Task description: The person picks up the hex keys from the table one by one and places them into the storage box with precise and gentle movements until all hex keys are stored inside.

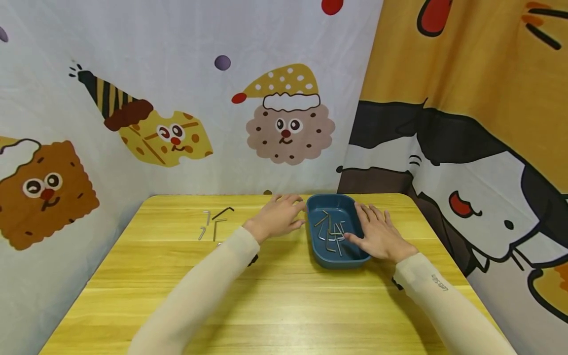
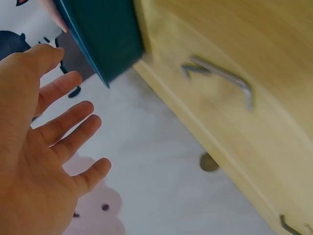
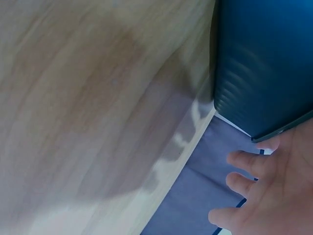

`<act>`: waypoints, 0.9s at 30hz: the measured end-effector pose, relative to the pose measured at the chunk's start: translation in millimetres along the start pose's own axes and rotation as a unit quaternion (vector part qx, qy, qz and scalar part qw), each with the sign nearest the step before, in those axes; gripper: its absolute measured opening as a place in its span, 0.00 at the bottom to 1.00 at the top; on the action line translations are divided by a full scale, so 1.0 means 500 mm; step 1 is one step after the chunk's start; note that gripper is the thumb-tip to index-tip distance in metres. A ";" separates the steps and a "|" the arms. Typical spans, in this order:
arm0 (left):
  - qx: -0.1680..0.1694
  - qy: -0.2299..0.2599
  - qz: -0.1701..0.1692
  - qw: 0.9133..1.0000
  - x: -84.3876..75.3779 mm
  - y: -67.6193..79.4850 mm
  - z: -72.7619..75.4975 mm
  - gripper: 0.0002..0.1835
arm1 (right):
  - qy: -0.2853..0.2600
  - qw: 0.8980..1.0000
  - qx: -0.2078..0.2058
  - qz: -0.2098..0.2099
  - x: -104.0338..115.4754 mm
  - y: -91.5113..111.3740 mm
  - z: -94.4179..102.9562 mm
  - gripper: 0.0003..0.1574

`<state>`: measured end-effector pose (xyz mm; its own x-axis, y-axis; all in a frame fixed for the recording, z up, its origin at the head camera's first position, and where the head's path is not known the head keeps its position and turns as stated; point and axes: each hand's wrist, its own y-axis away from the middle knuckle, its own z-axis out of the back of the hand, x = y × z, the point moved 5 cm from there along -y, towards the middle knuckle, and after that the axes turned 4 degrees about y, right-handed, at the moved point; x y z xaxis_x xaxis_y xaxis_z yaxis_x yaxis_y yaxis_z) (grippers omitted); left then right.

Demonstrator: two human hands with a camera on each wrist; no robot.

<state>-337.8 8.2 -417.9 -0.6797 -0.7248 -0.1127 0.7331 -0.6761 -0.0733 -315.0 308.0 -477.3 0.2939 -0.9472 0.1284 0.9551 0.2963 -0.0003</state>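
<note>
A blue plastic bin [image 1: 339, 264] stands on the table with several L-shaped hex keys [image 1: 330, 231] lying loose inside, some silver and some brassy. My left hand [image 1: 277, 215] is just left of the bin, fingers spread and relaxed, holding nothing. On the bin's right side my right hand [image 1: 379, 234] rests against the rim, its thumb reaching over the inside and its other fingers extended outside. In the left wrist view, silver hex keys [image 2: 222, 73] lie on the wood near the bin's wall [image 2: 105, 34].
More hex keys, among them a black one [image 1: 223, 212] and a brassy one [image 1: 215, 230], lie at the table's back left. The wooden table [image 1: 284, 310] ends at a printed cloth backdrop [image 1: 186, 49]. An orange curtain side [image 1: 399, 59] hangs at the right.
</note>
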 end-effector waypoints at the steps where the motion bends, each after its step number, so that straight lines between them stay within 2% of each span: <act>1: -0.002 0.004 0.003 1.000 0.008 0.007 0.000 0.21 | 0.000 1.000 0.000 0.000 0.000 0.000 0.001 0.68; 5: -0.004 0.018 0.019 1.000 0.041 0.039 -0.001 0.22 | 0.001 1.000 -0.001 0.000 0.001 0.000 0.002 0.68; 17: -0.039 0.035 0.052 0.997 0.134 0.136 -0.011 0.19 | 0.003 1.000 -0.002 -0.006 0.001 0.003 0.002 0.68; 27: -0.051 0.056 0.100 0.992 0.217 0.218 -0.015 0.20 | 0.007 1.000 -0.005 -0.006 0.002 0.003 0.002 0.68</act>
<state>-331.5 -143.1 -445.4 -0.5173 -0.8202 -0.2442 0.8558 -0.4988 -0.1376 -313.3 307.6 -476.3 0.2834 -0.9521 0.1150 0.9587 0.2843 -0.0086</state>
